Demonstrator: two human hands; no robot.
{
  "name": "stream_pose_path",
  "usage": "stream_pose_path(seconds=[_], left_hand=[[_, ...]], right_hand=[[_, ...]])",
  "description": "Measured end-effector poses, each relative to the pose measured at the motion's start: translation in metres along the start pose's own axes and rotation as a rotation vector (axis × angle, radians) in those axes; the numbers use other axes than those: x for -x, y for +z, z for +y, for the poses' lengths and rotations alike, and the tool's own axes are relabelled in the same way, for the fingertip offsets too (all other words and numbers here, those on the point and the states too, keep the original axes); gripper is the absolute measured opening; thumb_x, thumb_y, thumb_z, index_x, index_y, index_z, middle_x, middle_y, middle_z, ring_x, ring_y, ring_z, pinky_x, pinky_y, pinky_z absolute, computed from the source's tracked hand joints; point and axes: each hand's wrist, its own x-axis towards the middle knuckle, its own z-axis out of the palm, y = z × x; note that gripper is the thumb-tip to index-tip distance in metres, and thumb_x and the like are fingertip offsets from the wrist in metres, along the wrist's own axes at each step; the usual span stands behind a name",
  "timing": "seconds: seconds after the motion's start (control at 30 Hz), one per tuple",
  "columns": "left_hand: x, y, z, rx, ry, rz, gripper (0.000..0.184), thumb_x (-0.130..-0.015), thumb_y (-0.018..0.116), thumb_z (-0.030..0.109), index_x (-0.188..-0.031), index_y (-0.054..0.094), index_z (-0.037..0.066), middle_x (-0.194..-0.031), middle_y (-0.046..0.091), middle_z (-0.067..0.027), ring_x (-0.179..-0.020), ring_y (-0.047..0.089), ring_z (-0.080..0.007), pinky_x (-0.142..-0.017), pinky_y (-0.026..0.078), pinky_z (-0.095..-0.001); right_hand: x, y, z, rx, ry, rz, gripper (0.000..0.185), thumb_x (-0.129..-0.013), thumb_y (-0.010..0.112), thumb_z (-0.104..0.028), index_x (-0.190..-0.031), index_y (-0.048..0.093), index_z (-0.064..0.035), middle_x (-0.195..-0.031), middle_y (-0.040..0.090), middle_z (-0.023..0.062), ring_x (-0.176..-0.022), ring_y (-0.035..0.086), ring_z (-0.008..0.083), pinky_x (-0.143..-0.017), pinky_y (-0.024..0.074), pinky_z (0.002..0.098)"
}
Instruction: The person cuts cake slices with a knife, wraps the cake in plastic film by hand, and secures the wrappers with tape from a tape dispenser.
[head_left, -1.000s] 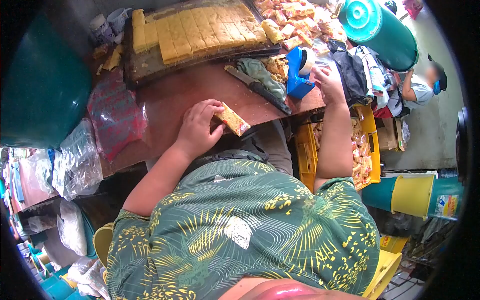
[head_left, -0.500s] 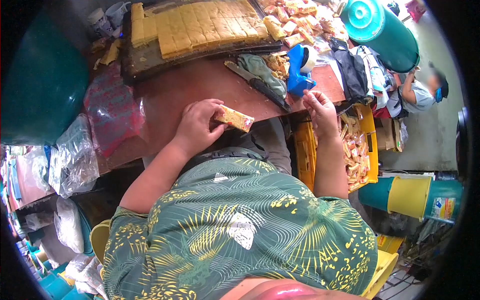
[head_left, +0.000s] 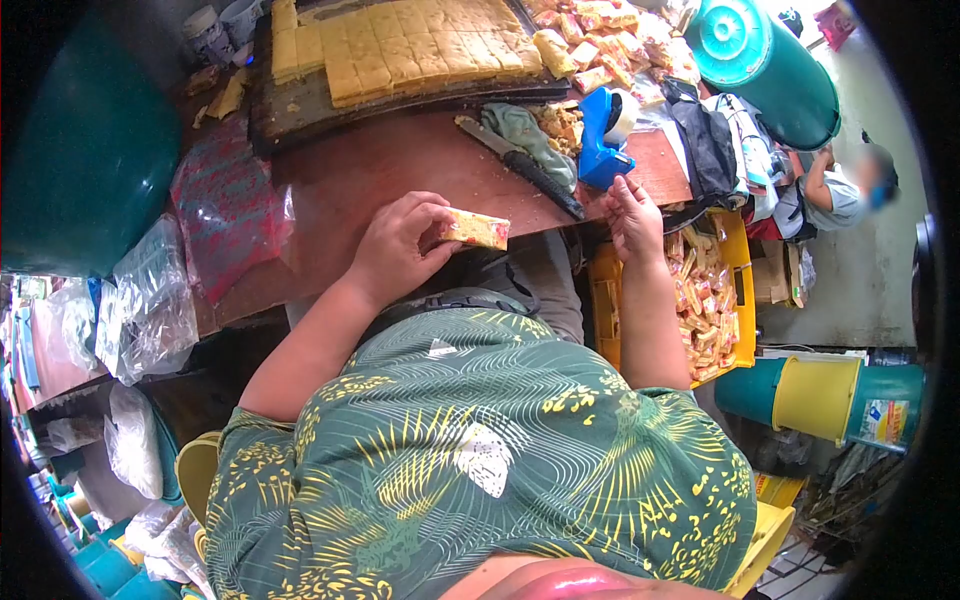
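My left hand grips a wrapped cake slice by one end, above the table's near edge. The slice is yellow, in a clear wrapper with red print. My right hand is raised with thumb and forefinger pinched together, just below the blue tape dispenser and its pale roll. Whatever lies in that pinch is too small to make out. Beside the dispenser lie a knife with a dark handle and a greenish cloth.
A tray of cut yellow cake stands at the back of the reddish table. Wrapped slices are piled beside it. A yellow crate of wrapped slices sits by my right arm. Another person is at the far right.
My right hand has shifted slightly, its pinch still by the dispenser. The slice in my left hand has turned a little to lie more level. The view has tilted slightly.
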Motion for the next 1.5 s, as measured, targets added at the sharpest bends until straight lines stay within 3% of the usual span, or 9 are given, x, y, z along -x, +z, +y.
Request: stream_pose_path(seconds=[0.13, 0.27, 0.57, 0.73, 0.87, 0.97, 1.17, 1.33, 1.5], left_hand=[[0.001, -0.002, 0.002, 0.032, -0.011, 0.011, 0.036, -0.080, 0.085, 0.008, -0.107, 0.063, 0.010, -0.117, 0.065, -0.0107, -0.098, 0.069, -0.0286, -0.083, 0.059, -0.0381], [0.003, 0.000, 0.003, 0.120, -0.032, 0.067, 0.033, -0.081, 0.085, 0.011, -0.108, 0.066, 0.010, -0.113, 0.064, -0.0066, -0.086, 0.069, -0.0243, -0.076, 0.058, -0.0374], [0.008, 0.000, -0.003, 0.158, 0.002, 0.067, 0.033, -0.083, 0.085, 0.011, -0.109, 0.065, 0.010, -0.113, 0.062, -0.0084, -0.091, 0.068, -0.0217, -0.080, 0.060, -0.0358], [0.010, 0.000, 0.000, 0.117, 0.032, 0.091, 0.035, -0.082, 0.086, 0.013, -0.110, 0.066, 0.012, -0.110, 0.063, -0.0093, -0.090, 0.068, -0.0244, -0.080, 0.059, -0.0378], [0.008, 0.001, -0.002, 0.024, 0.161, 0.128, 0.036, -0.079, 0.087, 0.018, -0.107, 0.065, 0.013, -0.109, 0.064, -0.0068, -0.091, 0.068, -0.0288, -0.078, 0.058, -0.0401], [0.008, -0.003, 0.001, -0.010, 0.180, 0.141, 0.039, -0.078, 0.087, 0.018, -0.109, 0.065, 0.012, -0.108, 0.065, -0.0074, -0.093, 0.068, -0.0295, -0.081, 0.058, -0.0415], [0.013, -0.001, -0.002, -0.021, 0.091, 0.119, 0.041, -0.078, 0.089, 0.018, -0.110, 0.065, 0.010, -0.106, 0.067, -0.0114, -0.096, 0.069, -0.0311, -0.082, 0.060, -0.0404], [0.009, 0.001, -0.001, 0.101, 0.091, 0.139, 0.039, -0.078, 0.089, 0.016, -0.109, 0.066, 0.011, -0.108, 0.067, -0.0108, -0.098, 0.069, -0.0304, -0.085, 0.059, -0.0400], [-0.013, -0.009, 0.006, 0.279, 0.176, 0.128, 0.033, -0.080, 0.089, 0.012, -0.105, 0.067, 0.011, -0.114, 0.066, -0.0122, -0.103, 0.069, -0.0294, -0.089, 0.058, -0.0384]], right_hand=[[-0.015, -0.016, 0.004, 0.242, -0.016, -0.002, 0.020, -0.100, 0.075, -0.023, -0.101, 0.067, -0.0045, -0.086, 0.063, -0.0022, -0.070, 0.060, 0.0077, -0.069, 0.0509, 0.0218], [-0.016, -0.016, -0.004, 1.049, -0.644, 0.179, 0.027, -0.097, 0.075, -0.024, -0.096, 0.073, 0.0025, -0.086, 0.066, 0.0102, -0.078, 0.065, 0.0220, -0.076, 0.0526, 0.0359], [-0.034, -0.067, 0.010, 1.231, -0.374, 0.139, 0.031, -0.097, 0.073, -0.031, -0.091, 0.071, -0.0008, -0.080, 0.069, 0.0056, -0.072, 0.057, 0.0140, -0.072, 0.0487, 0.0318], [0.018, 0.023, -0.017, 0.882, -0.089, -0.360, 0.023, -0.100, 0.070, -0.023, -0.099, 0.072, 0.0006, -0.093, 0.070, 0.0068, -0.090, 0.063, 0.0161, -0.081, 0.0510, 0.0316], [0.061, 0.127, -0.033, 0.868, -0.329, -0.871, 0.018, -0.102, 0.067, -0.015, -0.096, 0.066, 0.0018, -0.087, 0.056, 0.0009, -0.081, 0.049, 0.0094, -0.070, 0.0437, 0.0296], [0.078, 0.181, -0.043, 1.127, -0.354, -1.075, 0.032, -0.096, 0.074, -0.030, -0.095, 0.073, 0.0016, -0.091, 0.065, 0.0203, -0.088, 0.065, 0.0350, -0.078, 0.0522, 0.0393], [0.047, 0.172, -0.015, 1.475, -0.229, -0.887, 0.060, -0.083, 0.080, -0.056, -0.092, 0.076, 0.0032, -0.093, 0.071, 0.0258, -0.094, 0.070, 0.0389, -0.080, 0.0544, 0.0466], [0.048, 0.147, 0.002, 0.922, -0.774, -0.947, 0.039, -0.074, 0.091, -0.019, -0.089, 0.059, -0.0014, -0.108, 0.063, 0.0187, -0.102, 0.062, 0.0348, -0.085, 0.0509, 0.0405], [0.072, 0.147, -0.050, 1.268, -0.461, -0.977, 0.034, -0.073, 0.083, 0.000, -0.095, 0.058, -0.0018, -0.097, 0.064, 0.0149, -0.093, 0.063, 0.0307, -0.083, 0.0516, 0.0400]])
